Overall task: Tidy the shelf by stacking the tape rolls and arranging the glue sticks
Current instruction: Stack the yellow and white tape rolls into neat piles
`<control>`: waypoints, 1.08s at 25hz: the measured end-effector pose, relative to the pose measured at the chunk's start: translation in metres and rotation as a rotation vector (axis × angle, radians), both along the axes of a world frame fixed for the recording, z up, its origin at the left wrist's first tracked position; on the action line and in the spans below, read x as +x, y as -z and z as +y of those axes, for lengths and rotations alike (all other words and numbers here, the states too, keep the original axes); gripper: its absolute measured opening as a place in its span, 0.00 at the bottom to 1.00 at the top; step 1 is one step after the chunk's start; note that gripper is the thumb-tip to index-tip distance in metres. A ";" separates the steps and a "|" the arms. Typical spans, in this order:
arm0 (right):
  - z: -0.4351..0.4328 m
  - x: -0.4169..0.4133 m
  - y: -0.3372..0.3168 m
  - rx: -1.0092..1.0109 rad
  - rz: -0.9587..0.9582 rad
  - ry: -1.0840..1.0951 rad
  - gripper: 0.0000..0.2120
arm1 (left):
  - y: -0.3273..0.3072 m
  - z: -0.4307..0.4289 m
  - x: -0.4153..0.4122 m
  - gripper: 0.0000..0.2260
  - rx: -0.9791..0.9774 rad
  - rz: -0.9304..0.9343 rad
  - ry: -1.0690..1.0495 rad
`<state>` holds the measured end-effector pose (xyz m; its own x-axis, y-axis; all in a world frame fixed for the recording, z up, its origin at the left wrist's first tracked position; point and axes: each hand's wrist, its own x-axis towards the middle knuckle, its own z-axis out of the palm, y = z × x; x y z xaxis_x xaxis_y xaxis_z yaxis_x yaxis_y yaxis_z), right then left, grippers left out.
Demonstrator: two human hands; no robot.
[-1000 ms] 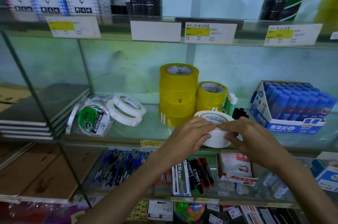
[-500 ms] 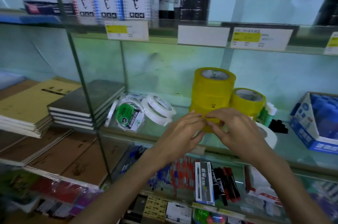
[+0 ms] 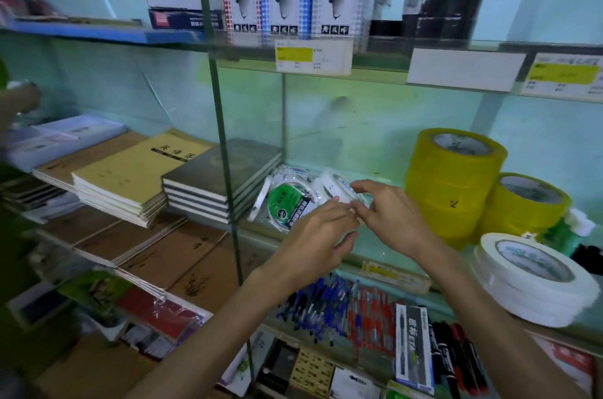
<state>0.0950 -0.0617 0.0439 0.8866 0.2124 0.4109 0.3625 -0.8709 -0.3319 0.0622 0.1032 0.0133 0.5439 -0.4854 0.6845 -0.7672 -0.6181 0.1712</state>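
Note:
A white tape roll [image 3: 337, 186] leans against a second white roll [image 3: 318, 191] on the glass shelf [image 3: 368, 245]. My right hand [image 3: 390, 214] pinches the upper roll's rim with curled fingers. The fingertips of my left hand [image 3: 318, 237] touch the rolls' lower edge, thumb held apart. A green-labelled tape roll in clear wrap [image 3: 288, 207] leans just left of them. A stack of white tape rolls [image 3: 530, 279] sits at the front right. Behind it stand a tall yellow tape stack [image 3: 453, 176] and a shorter one [image 3: 525, 204]. No glue sticks are in view.
A glass divider [image 3: 225, 170] separates this bay from stacked notebooks [image 3: 208, 180] on the left. Pens and markers [image 3: 359, 310] fill the shelf below. Boxes [image 3: 287, 7] and price labels [image 3: 313, 56] line the shelf above. Another person's hand [image 3: 19, 101] shows at the far left.
Both hands left the white stack at the right and moved left across the shelf to the leaning white rolls. The view swung left; the blue glue-stick box dropped out of sight.

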 end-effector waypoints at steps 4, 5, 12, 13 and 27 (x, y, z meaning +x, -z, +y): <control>0.012 0.023 0.009 0.031 0.106 0.011 0.19 | -0.001 0.007 0.001 0.08 0.019 0.004 0.006; 0.013 0.026 0.011 0.023 0.116 0.012 0.19 | -0.001 0.008 0.001 0.09 0.028 0.004 -0.001; 0.013 0.027 0.014 0.014 0.088 0.035 0.20 | 0.005 0.013 0.008 0.07 0.064 -0.001 -0.053; 0.013 0.026 0.013 0.018 0.070 0.040 0.20 | 0.006 0.012 0.009 0.07 0.066 0.005 -0.052; -0.003 -0.044 -0.041 -0.079 -0.074 -0.031 0.14 | -0.024 -0.001 0.002 0.04 -0.147 -0.259 -0.121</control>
